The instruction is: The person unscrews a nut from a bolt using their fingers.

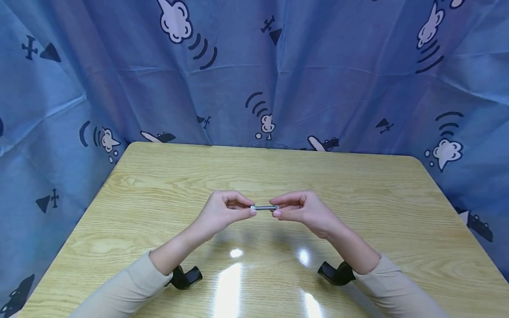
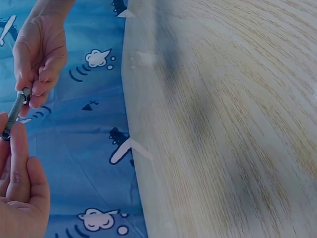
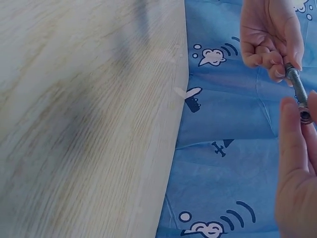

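A short silver threaded bolt is held level between two hands, above the table. My left hand pinches one end between thumb and fingers. The other end is pinched by my right hand. In the right wrist view, a nut-like ring sits at the right hand's end of the bolt. Both ends look thicker than the shank in the left wrist view, where the bolt slants between the fingers. Fingertips partly cover each end.
The wood-grain table spreads under both hands, with bright light reflections near the front. A blue patterned curtain hangs behind and at both sides. Black wrist-worn devices sit under the forearms.
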A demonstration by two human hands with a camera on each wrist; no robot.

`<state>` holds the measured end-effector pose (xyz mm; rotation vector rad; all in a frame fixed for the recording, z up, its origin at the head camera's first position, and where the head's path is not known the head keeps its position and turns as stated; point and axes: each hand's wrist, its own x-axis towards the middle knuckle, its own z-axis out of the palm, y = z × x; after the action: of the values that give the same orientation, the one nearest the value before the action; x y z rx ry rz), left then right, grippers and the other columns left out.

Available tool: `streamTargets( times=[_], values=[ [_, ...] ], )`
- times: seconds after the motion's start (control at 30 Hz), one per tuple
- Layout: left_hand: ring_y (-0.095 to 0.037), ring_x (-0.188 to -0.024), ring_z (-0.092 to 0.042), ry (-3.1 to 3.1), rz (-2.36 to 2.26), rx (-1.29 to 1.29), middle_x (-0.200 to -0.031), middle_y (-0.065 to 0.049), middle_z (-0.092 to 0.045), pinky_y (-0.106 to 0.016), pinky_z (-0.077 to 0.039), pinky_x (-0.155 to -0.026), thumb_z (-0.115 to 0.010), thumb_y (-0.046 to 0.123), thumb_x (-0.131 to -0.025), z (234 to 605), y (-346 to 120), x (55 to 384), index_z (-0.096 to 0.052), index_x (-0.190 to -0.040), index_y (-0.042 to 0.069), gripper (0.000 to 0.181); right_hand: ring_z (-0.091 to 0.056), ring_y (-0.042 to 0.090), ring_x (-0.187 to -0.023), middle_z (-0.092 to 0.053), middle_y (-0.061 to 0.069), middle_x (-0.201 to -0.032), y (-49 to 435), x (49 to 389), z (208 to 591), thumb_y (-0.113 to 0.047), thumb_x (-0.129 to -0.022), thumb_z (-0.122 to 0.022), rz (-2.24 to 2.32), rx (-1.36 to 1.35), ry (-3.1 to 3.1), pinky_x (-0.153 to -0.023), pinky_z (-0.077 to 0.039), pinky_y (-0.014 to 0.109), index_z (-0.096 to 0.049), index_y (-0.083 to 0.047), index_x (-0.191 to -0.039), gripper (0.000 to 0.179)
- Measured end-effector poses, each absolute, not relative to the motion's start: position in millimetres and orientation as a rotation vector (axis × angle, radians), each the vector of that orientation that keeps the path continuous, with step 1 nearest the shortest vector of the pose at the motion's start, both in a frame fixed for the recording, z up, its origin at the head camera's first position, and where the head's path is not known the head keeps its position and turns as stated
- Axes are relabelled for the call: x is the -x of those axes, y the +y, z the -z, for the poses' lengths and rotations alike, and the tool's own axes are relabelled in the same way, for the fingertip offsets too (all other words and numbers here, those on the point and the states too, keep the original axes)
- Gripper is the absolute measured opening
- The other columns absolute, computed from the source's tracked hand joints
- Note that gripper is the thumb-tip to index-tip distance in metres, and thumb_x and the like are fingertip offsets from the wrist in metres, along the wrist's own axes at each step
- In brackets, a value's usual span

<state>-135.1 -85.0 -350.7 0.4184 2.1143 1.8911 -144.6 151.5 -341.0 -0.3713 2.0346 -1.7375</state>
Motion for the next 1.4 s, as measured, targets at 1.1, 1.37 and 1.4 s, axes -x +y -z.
streamTargets(
  times=[1.1, 1.37, 1.4],
  values=[
    [-0.019, -0.081, -0.068, 2.162, -1.900, -0.447, -0.092, -0.011, -0.069, -0.032, -0.055, -0.076, -0.073, 0.010, -0.080, 355, -86, 140, -0.068, -0.098, -0.004, 0.023, -0.067, 0.020, -0.087, -0.067, 0.020, -0.097, 158, 149, 346, -0.004, -0.081, -0.070, 1.754, 0.331, 2.077, -0.079, -0.053, 0.031, -0.056, 0.015, -0.115, 0.040],
    [-0.026, -0.084, -0.067, 2.171, -1.907, -0.437, -0.094, -0.013, -0.068, -0.032, -0.055, -0.075, -0.072, 0.007, -0.081, 359, -89, 145, -0.068, -0.098, -0.005, 0.022, -0.067, 0.016, -0.082, -0.067, 0.013, -0.092, 163, 152, 348, -0.003, -0.080, -0.071, 1.736, 0.303, 2.108, -0.077, -0.054, 0.031, -0.059, 0.013, -0.112, 0.038],
    [-0.027, -0.085, -0.067, 2.174, -1.904, -0.434, -0.094, -0.013, -0.068, -0.032, -0.055, -0.075, -0.072, 0.007, -0.081, 360, -89, 145, -0.068, -0.098, -0.004, 0.021, -0.067, 0.016, -0.082, -0.067, 0.012, -0.092, 164, 153, 349, -0.003, -0.080, -0.071, 1.736, 0.302, 2.109, -0.077, -0.054, 0.031, -0.059, 0.013, -0.112, 0.038]
  ],
)
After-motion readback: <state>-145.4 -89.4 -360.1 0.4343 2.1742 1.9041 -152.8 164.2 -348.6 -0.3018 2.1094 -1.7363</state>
